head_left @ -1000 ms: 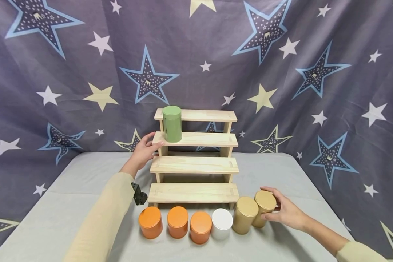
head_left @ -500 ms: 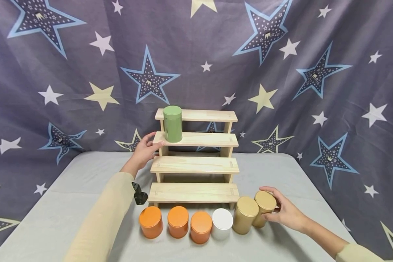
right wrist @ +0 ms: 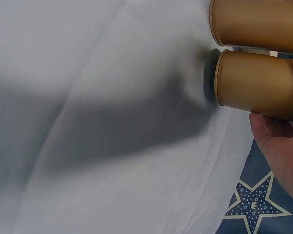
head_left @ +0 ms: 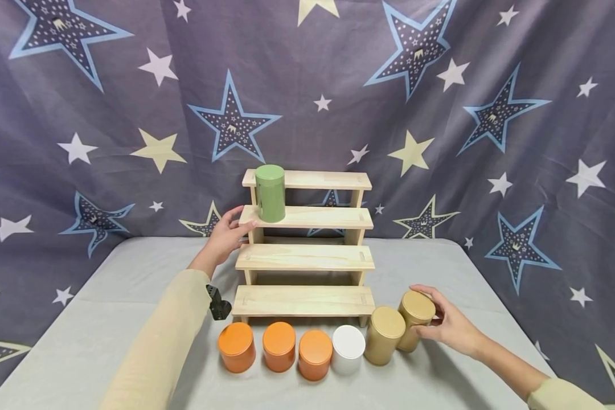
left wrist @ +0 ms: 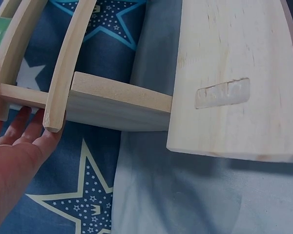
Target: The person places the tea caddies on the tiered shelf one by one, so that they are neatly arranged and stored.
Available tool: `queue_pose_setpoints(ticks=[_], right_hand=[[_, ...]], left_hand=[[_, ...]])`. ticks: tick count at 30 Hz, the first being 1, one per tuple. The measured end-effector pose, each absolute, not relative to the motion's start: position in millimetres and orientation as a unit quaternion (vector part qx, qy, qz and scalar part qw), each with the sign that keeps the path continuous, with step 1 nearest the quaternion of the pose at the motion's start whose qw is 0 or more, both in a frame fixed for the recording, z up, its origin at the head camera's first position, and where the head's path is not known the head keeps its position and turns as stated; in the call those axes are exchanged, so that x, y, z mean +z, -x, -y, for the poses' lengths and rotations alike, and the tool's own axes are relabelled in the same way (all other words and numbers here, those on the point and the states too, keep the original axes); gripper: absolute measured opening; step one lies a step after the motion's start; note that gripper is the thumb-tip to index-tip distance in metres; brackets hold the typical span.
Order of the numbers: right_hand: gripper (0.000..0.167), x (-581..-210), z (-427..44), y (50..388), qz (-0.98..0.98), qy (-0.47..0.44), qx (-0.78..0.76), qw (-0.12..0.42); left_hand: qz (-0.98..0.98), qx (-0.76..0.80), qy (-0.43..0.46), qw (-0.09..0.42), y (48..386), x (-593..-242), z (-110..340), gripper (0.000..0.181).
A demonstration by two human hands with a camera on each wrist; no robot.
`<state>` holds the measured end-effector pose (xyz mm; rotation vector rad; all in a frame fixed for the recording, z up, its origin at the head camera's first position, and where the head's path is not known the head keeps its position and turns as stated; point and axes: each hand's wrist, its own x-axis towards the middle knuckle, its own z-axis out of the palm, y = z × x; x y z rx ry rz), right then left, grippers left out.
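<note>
At the left end of the wooden stepped shelf (head_left: 305,258), my left hand (head_left: 224,239) grips the second board from the top; in the left wrist view that hand (left wrist: 14,156) has its fingers behind the board ends. A green canister (head_left: 270,195) stands on that board near the hand. My right hand (head_left: 451,324) holds the rightmost gold canister (head_left: 417,319) between thumb and fingers. The right wrist view shows this canister (right wrist: 259,85) with its base just off the cloth and the hand (right wrist: 283,153) around it. Another gold canister (head_left: 384,336) stands close beside it.
In front of the shelf, a white canister (head_left: 347,350) and three orange canisters, the leftmost (head_left: 236,348) near my left sleeve, stand in a row on the grey cloth (head_left: 420,267). A star-patterned curtain (head_left: 307,131) hangs behind.
My right hand has raised the rightmost gold canister slightly, moving it a little up and right in the head view. My left hand stays on the shelf.
</note>
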<state>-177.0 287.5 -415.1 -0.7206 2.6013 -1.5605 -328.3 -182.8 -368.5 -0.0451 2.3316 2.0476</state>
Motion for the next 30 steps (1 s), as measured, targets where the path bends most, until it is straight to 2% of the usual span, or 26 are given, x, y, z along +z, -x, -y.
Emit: queue_pose_setpoints(ticks=[14, 30], right_hand=[[0.076, -403.5, -292.3, 179.9, -0.84, 0.214, -0.499, -0.011], [0.074, -381.7, -292.9, 197.8, -0.851, 0.209, -0.478, -0.052]], left_hand=[[-0.752, 0.659, 0.014, 0.023, 328.6, -369.1, 183.4, 0.078], [-0.742, 0.67, 0.015, 0.029, 327.6, -367.0, 182.1, 0.078]])
